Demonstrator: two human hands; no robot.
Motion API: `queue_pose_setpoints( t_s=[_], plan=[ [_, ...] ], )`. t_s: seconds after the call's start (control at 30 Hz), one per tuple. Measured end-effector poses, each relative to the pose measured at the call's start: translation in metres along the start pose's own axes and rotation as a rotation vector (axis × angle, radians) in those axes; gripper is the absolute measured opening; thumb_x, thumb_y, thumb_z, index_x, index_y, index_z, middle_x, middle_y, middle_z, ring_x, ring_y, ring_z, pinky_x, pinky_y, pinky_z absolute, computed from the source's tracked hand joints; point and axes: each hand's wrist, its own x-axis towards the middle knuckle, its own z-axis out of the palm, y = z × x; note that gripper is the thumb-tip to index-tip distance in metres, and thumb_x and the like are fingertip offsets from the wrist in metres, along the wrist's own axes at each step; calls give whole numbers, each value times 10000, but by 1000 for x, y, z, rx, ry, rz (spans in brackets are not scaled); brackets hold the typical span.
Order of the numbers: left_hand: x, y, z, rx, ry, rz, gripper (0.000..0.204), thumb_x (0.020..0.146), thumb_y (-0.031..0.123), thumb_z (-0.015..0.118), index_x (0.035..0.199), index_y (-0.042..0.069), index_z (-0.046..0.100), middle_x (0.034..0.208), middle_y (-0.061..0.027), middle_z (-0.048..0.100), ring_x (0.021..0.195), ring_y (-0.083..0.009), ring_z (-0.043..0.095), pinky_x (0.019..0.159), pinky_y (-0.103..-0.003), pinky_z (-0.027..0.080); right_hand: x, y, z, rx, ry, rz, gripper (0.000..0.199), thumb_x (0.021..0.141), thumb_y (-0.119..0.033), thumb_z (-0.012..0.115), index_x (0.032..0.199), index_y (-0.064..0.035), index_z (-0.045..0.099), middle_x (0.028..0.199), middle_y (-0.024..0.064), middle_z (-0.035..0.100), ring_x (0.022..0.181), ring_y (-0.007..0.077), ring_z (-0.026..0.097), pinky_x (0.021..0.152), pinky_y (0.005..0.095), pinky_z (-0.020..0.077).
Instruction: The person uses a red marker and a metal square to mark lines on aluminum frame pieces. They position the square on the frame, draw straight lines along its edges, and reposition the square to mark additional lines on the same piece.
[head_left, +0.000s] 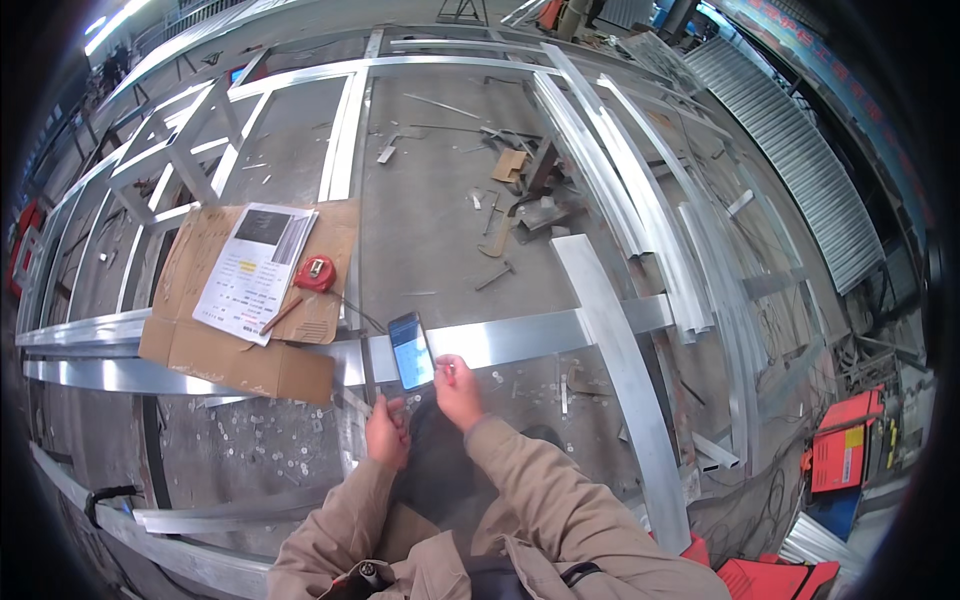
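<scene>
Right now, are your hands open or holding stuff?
Left hand: half-curled; can't tell if holding anything.
Right hand: curled beside black-edged rectangular phone; grip unclear.

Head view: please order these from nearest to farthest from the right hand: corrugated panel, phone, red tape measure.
1. Phone, just left of the right hand.
2. Red tape measure, farther left, on the cardboard.
3. Corrugated panel, far off at upper right.

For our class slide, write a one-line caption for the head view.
Right hand beside a lit phone, left hand nearby; red tape measure and printed sheet on cardboard.
</scene>
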Motion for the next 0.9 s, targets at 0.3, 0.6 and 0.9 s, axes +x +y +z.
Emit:
queue_pose_setpoints(
  t_s=[0.3, 0.6, 0.9],
  plan=[
    [-46, -10, -10, 8, -19, -8, 334, 1134, 355, 548, 1261, 99, 719, 778, 52, 483, 647, -92, 430, 575, -289, 353, -3, -14, -10, -337, 6, -305, 174, 1055, -151, 685, 1224, -118, 706, 868, 175, 756, 811, 410, 760, 769, 502, 609],
    [-113, 31, 20, 626, -421, 568, 627, 1015, 129, 766, 1583, 2, 531, 947, 40, 526, 835, -65, 511, 731, -249, 470, -92, -146, -101, 335, -360, -111, 418, 1209, -336, 568, 1441, -9, 684, 1083, 42, 764, 919, 97, 686, 808, 263, 570],
    [-162, 9, 10, 587, -470, 588, 732, 994, 75, 783, 1625, -45, 433, 1082, -18, 601, 968, -88, 571, 892, -282, 527, -167, -184, -96, 249, -456, -266, 189, 1166, -188, 661, 1099, -11, 657, 961, 24, 721, 887, 98, 719, 764, 275, 564]
  ],
)
